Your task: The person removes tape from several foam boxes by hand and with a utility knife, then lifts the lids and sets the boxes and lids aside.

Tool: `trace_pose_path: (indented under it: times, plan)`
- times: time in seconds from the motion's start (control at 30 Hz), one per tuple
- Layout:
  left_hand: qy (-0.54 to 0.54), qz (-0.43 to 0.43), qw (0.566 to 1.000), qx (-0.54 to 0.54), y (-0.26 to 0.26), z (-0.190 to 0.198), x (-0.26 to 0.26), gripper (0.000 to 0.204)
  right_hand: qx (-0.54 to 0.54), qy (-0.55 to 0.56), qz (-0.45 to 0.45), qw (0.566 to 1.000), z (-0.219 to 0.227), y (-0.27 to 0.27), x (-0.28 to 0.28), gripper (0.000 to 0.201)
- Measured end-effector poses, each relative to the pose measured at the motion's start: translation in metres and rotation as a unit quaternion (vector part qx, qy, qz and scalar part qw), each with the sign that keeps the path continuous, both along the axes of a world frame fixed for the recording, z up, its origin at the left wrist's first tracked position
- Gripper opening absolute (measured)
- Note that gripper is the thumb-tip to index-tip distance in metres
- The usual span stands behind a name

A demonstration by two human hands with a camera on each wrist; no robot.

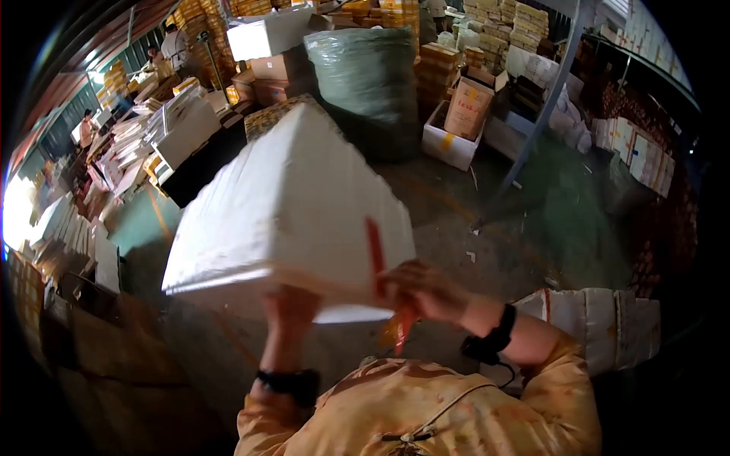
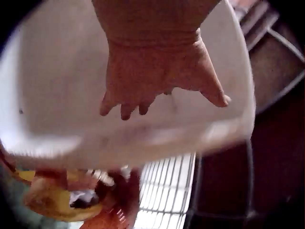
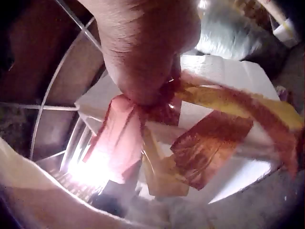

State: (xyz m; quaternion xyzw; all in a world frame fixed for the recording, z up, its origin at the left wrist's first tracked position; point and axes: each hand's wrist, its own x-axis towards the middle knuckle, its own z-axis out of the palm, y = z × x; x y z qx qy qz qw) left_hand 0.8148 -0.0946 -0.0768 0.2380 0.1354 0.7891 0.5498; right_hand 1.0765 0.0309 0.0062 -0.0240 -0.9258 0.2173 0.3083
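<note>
A white foam box (image 1: 304,205) is held up in front of the body, tilted, one corner toward the top. The left hand (image 1: 293,304) is under its near edge; in the left wrist view that hand (image 2: 157,71) lies against the white surface, fingers spread. At the box's right side the right hand (image 1: 426,289) grips red tape (image 1: 375,247), a strip of which runs up the box face. In the right wrist view the right hand (image 3: 147,57) pinches a bunch of red tape (image 3: 209,148) and yellow tape (image 3: 164,176) that hangs loose beside the box.
A large green wrapped sack (image 1: 361,83) stands beyond the box. Right of it is a white box (image 1: 449,144) with a carton (image 1: 468,110) inside, near a slanted metal post (image 1: 544,99). White foam boxes (image 1: 623,327) lie at right; flattened stacks (image 1: 137,140) are at left.
</note>
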Motion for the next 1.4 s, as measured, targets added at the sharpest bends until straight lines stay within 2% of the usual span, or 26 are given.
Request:
trace_pose_path:
  times: [0.03,0.07,0.17,0.27,0.3,0.4,0.43,0.47,0.53,0.63,0.67,0.73,0.77,0.93,1.07,1.17,1.2,1.33,1.4]
  plan:
    - [0.024,-0.048,0.998,-0.019,0.021,-0.021,0.012,0.057,0.031,-0.017,-0.012,0.999,-0.006,-0.011,-0.02,0.044]
    - [0.147,-0.013,0.984,-0.105,0.037,-0.018,0.027,0.048,0.062,-0.033,-0.024,0.997,-0.016,-0.02,-0.034,0.045]
    - [0.216,0.045,0.961,-0.167,0.045,0.011,0.043,0.039,-0.106,-0.139,-0.031,0.984,-0.028,-0.019,-0.053,0.051]
    - [0.161,0.019,0.942,-0.295,0.039,0.006,0.043,0.036,-0.084,-0.173,-0.039,0.981,-0.039,-0.023,-0.065,0.038]
    - [0.14,0.05,0.956,-0.251,0.041,-0.007,0.044,0.036,-0.04,-0.139,-0.052,0.988,-0.056,-0.023,-0.068,0.023]
    - [0.079,0.089,0.959,-0.258,0.038,-0.023,0.043,0.037,0.136,-0.186,-0.033,0.973,-0.051,-0.022,-0.057,0.006]
    - [0.047,0.087,0.961,-0.259,0.034,-0.023,0.04,0.038,0.143,-0.229,-0.047,0.962,-0.057,-0.016,-0.045,0.001]
    - [0.023,0.076,0.965,-0.251,0.033,-0.026,0.036,0.038,0.141,-0.235,-0.098,0.957,-0.07,-0.007,-0.029,0.002]
    - [-0.011,0.069,0.964,-0.257,0.03,-0.004,0.04,0.04,0.104,-0.254,-0.18,0.944,-0.064,0.003,0.001,0.011]
    - [-0.023,0.063,0.978,-0.197,0.041,-0.009,0.046,0.04,0.032,-0.171,-0.205,0.963,-0.036,-0.017,-0.003,0.023]
    - [-0.018,0.052,0.98,-0.19,0.044,-0.01,0.05,0.04,0.037,-0.163,-0.152,0.974,-0.027,-0.022,-0.015,0.032]
    - [-0.004,0.035,0.984,-0.176,0.049,-0.01,0.057,0.04,0.066,-0.146,-0.102,0.982,-0.021,-0.036,-0.041,0.031]
    - [-0.01,0.027,0.981,-0.192,0.049,-0.005,0.062,0.038,0.07,-0.161,-0.106,0.979,-0.023,-0.04,-0.044,0.029]
    - [0.049,0.022,0.964,-0.259,0.039,-0.008,0.081,0.037,0.079,-0.25,-0.087,0.961,-0.028,-0.053,-0.031,0.017]
    - [0.072,0.054,0.961,-0.261,0.035,-0.007,0.099,0.037,0.105,-0.293,0.023,0.95,-0.034,-0.04,-0.018,0.009]
    - [0.067,0.067,0.965,-0.246,0.026,-0.004,0.099,0.037,0.119,-0.229,-0.012,0.966,-0.043,-0.033,-0.005,0.006]
    - [0.07,0.071,0.965,-0.242,0.024,-0.004,0.099,0.037,0.12,-0.24,-0.056,0.962,-0.046,-0.027,0.002,0.006]
    - [0.027,0.121,0.961,-0.248,0.016,0.006,0.095,0.037,0.084,-0.305,-0.219,0.923,-0.052,-0.001,0.061,0.008]
    - [0.002,0.152,0.951,-0.269,0.014,-0.006,0.078,0.032,0.078,-0.339,-0.268,0.898,-0.05,0.017,0.1,0.012]
